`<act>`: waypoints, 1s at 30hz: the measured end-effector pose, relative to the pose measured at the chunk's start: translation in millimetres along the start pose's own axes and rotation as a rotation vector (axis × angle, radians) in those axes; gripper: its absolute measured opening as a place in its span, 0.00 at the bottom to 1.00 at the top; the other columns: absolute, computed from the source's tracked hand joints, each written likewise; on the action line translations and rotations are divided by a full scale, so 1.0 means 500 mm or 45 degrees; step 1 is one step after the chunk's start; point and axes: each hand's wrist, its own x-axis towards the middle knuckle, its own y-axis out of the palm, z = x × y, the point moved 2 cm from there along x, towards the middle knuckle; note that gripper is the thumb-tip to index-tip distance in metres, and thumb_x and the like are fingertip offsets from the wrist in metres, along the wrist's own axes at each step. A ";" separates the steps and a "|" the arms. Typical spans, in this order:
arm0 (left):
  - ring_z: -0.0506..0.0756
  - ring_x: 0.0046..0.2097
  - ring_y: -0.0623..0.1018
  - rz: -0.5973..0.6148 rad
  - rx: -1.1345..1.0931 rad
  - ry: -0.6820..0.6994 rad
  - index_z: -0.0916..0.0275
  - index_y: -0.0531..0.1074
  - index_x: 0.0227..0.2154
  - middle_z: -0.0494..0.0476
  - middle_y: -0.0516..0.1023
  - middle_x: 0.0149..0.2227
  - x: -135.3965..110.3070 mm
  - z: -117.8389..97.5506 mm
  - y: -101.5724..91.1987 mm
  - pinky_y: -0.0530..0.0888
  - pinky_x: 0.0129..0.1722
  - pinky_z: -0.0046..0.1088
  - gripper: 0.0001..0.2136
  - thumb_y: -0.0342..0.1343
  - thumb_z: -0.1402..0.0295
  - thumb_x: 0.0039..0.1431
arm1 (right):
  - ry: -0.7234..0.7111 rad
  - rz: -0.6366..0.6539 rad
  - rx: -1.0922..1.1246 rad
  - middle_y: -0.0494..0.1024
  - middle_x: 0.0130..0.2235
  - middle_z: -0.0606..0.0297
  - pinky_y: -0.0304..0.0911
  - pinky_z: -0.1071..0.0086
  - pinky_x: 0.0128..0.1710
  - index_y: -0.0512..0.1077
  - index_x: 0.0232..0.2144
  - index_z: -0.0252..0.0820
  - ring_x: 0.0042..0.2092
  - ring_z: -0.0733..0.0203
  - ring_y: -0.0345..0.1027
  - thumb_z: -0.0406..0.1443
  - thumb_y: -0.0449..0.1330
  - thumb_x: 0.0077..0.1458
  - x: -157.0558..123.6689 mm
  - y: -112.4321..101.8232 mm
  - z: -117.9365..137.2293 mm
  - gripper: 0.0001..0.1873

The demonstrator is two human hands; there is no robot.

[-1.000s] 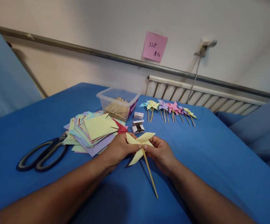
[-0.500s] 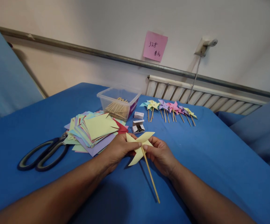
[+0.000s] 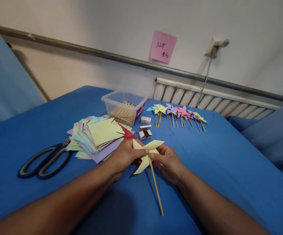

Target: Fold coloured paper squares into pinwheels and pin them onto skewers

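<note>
Both hands meet over the blue table cover [image 3: 217,163] around a yellow paper pinwheel [image 3: 148,149]. My left hand [image 3: 124,157] pinches the pinwheel's left blades near its middle. My right hand [image 3: 168,160] grips it from the right, thumb pressed at the centre where the wooden stick [image 3: 155,186] joins. The stick slants down toward me, its lower end over the cloth. Just beyond the hands an open small box of pins [image 3: 145,133] sits beside a closed one [image 3: 145,120].
A stack of cut coloured paper squares [image 3: 98,135] lies left of the hands, with black scissors [image 3: 43,160] farther left. A clear tub of wooden sticks [image 3: 123,107] stands behind. A row of finished pinwheels [image 3: 178,114] lies at the back, near a radiator. A pink note [image 3: 163,47] is on the wall.
The stick's lower end has swung slightly to the left and the pinwheel has shifted a little in my fingers. Both hands stay in the same place.
</note>
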 end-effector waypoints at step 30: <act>0.59 0.34 0.79 0.107 -0.073 0.020 0.68 0.74 0.36 0.61 0.80 0.33 -0.006 -0.006 0.009 0.72 0.35 0.35 0.16 0.64 0.63 0.46 | -0.134 0.005 0.048 0.80 0.36 0.64 0.67 0.69 0.38 0.75 0.37 0.40 0.35 0.62 0.73 0.33 0.70 0.41 0.008 -0.008 -0.006 0.17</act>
